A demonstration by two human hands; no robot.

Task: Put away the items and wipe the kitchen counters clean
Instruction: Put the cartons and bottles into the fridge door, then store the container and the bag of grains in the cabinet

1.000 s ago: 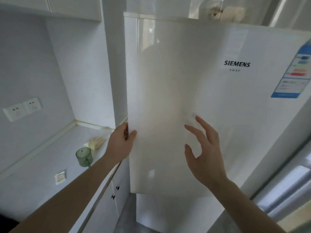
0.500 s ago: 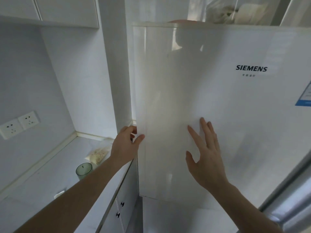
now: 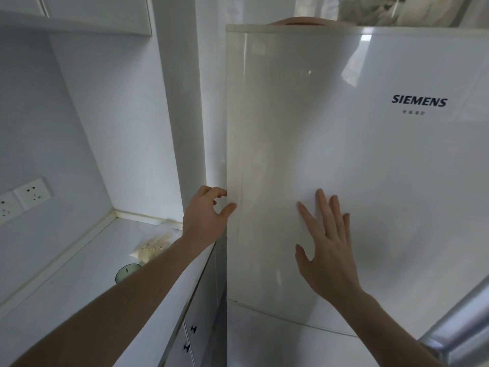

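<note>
Put-away step – right hand [image 3: 328,250] flat, fingers straight on fridge door [image 3: 357,168]; left hand [image 3: 205,218] fingers loosely curled at door edge, gripping nothing – next: clear bag [image 3: 154,246], cup [image 3: 127,271] off table [image 3: 66,295]

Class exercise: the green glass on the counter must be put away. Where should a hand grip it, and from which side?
Grip the green glass around its round wall, probably from above and the counter's open front, since it seems to stand upright, rim up. The left forearm hides its lower part, so the base is unclear.
</note>
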